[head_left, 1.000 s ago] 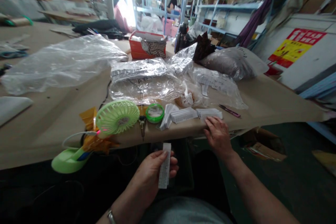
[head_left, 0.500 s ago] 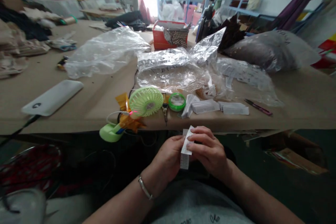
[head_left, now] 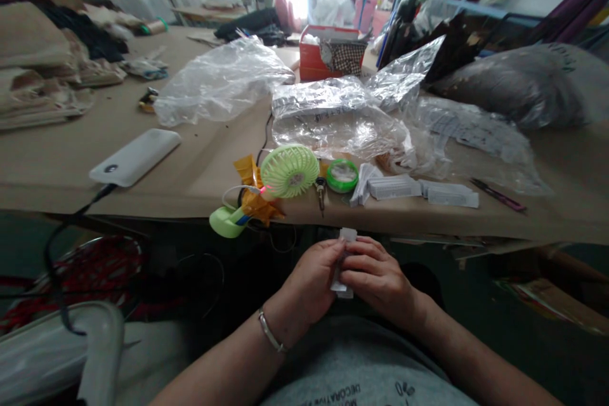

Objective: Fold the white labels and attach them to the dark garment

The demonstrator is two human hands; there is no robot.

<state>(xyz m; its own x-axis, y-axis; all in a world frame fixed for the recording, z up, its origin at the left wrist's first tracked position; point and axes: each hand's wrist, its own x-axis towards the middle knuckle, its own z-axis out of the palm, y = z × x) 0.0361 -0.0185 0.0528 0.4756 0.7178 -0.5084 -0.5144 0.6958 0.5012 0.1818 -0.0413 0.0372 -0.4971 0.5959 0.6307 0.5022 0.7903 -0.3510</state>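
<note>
Between my two hands, just below the table's front edge, is a small stack of white printed labels [head_left: 339, 283]. My left hand [head_left: 316, 276] grips the labels from the left, its thumb on their upper part. From the other side my right hand [head_left: 375, 273] wraps its fingers over them. The palms and most of the stack are hidden. On the table ahead lie more stacks of white labels [head_left: 394, 187], with a second group of labels [head_left: 450, 194] to their right. A round green-rimmed container [head_left: 342, 176] sits left of them.
A light-green fan [head_left: 289, 171] stands by the table edge, beside orange tape. At left lies a white power bank [head_left: 136, 157] with a black cable. Clear plastic bags [head_left: 333, 120] spread across the middle, and thread snips [head_left: 498, 195] lie right. A red box [head_left: 310, 62] stands behind.
My view has turned slightly left, so the table things appear further right. Both hands have closed more over the labels, which show less of their printed face now.
</note>
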